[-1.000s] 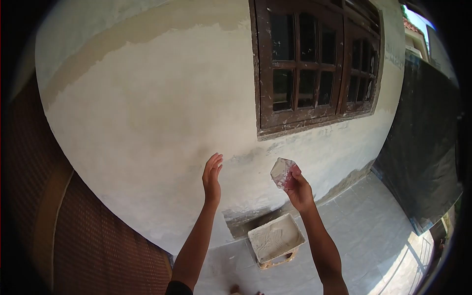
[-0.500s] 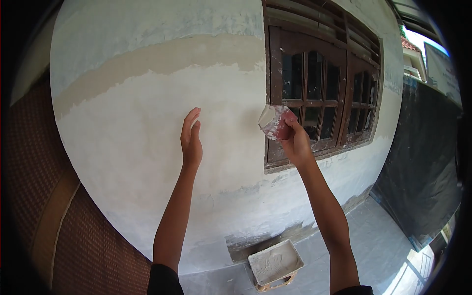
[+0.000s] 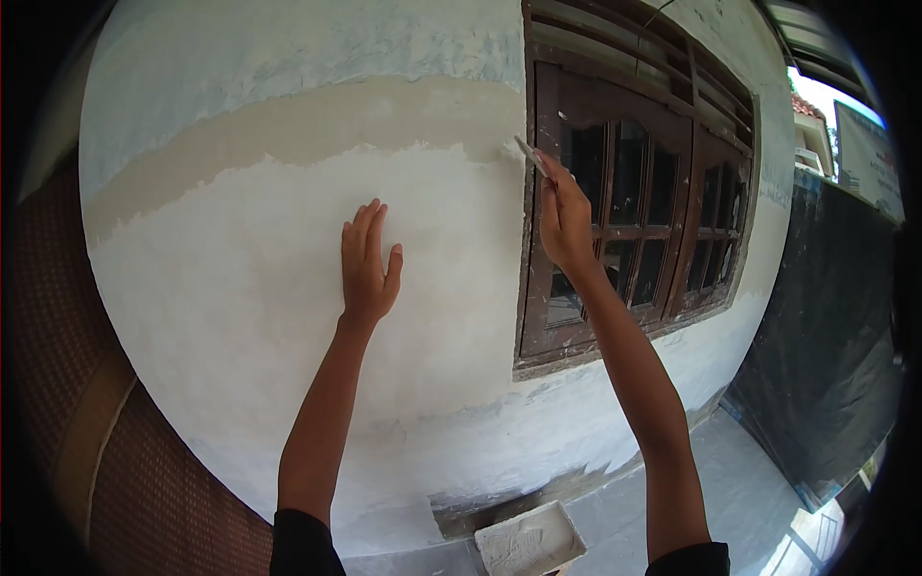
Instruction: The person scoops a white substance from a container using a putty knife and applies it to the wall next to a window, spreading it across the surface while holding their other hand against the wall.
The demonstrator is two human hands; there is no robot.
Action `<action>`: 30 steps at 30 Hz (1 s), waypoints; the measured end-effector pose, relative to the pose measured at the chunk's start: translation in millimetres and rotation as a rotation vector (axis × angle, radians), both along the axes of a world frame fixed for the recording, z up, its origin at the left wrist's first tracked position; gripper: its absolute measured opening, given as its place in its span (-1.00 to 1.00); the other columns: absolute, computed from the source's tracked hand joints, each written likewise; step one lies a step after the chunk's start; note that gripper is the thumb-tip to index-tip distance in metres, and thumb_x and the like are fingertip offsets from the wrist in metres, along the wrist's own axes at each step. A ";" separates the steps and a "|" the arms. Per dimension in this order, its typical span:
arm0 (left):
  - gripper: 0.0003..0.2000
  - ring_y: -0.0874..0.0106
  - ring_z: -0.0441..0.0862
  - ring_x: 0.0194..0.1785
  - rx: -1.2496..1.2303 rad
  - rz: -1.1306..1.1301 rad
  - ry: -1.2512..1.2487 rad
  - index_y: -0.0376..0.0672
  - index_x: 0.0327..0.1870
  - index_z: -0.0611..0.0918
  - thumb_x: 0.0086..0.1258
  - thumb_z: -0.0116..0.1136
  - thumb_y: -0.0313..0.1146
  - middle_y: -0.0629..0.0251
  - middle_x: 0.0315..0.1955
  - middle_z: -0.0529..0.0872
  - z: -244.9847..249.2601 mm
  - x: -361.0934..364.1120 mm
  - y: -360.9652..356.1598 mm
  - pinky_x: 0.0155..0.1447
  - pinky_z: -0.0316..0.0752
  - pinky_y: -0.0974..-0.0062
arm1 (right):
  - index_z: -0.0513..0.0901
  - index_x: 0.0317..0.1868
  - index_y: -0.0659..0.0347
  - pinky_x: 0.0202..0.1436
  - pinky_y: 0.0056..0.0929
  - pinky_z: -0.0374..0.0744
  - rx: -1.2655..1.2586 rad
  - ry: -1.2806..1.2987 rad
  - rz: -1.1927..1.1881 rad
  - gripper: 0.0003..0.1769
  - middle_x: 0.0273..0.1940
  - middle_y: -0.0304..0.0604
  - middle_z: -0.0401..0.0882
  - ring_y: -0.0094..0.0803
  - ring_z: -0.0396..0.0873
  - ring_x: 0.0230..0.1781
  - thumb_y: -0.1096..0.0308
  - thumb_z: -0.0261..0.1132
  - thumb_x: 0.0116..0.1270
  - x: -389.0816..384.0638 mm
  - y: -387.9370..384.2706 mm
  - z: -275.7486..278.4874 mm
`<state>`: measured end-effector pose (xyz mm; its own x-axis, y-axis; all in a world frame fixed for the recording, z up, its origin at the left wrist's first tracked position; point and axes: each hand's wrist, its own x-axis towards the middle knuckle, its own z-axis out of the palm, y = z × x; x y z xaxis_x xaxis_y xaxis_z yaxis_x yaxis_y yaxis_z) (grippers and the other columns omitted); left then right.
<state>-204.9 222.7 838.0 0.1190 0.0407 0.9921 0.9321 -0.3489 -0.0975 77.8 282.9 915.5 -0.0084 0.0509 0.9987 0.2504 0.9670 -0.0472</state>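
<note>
My right hand [image 3: 567, 216] grips a putty spreader [image 3: 528, 154], seen nearly edge-on now, its red face hidden. The spreader's edge is right at the wall beside the upper left part of the window frame [image 3: 547, 106]. My left hand [image 3: 367, 264] is empty, fingers stretched upward and thumb apart, palm toward the whitish plastered wall [image 3: 288, 317]. A darker beige band of putty [image 3: 317, 120] runs across the wall above both hands, its lower edge ragged.
Below, a rectangular tray of pale putty [image 3: 531, 540] stands near the wall's foot on the grey floor [image 3: 634, 514]. Woven brown matting [image 3: 182, 470] is at the left. A dark sheet [image 3: 816, 317] hangs at the right.
My right hand has risen with the spreader and turned it edge-on to the wall. The fingers of my left hand have spread and turned flat toward the wall. The view has tilted up slightly.
</note>
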 end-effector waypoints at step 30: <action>-0.45 0.20 0.15 0.60 0.028 0.308 0.007 -0.16 0.50 0.34 0.48 0.00 -0.34 0.25 0.51 0.32 -5.6 7.6 12.7 0.63 -0.09 -0.03 | 0.56 0.30 0.28 0.41 0.06 0.45 0.412 -0.221 -0.515 -0.46 0.37 0.02 0.49 0.00 0.49 0.37 0.57 0.29 0.27 -29.7 61.5 0.4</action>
<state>-197.3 235.4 832.3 0.1126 0.0488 0.9924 0.9928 -0.0472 -0.1103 48.1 344.4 915.9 -0.2903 -0.2795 0.9152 0.6437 0.6506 0.4029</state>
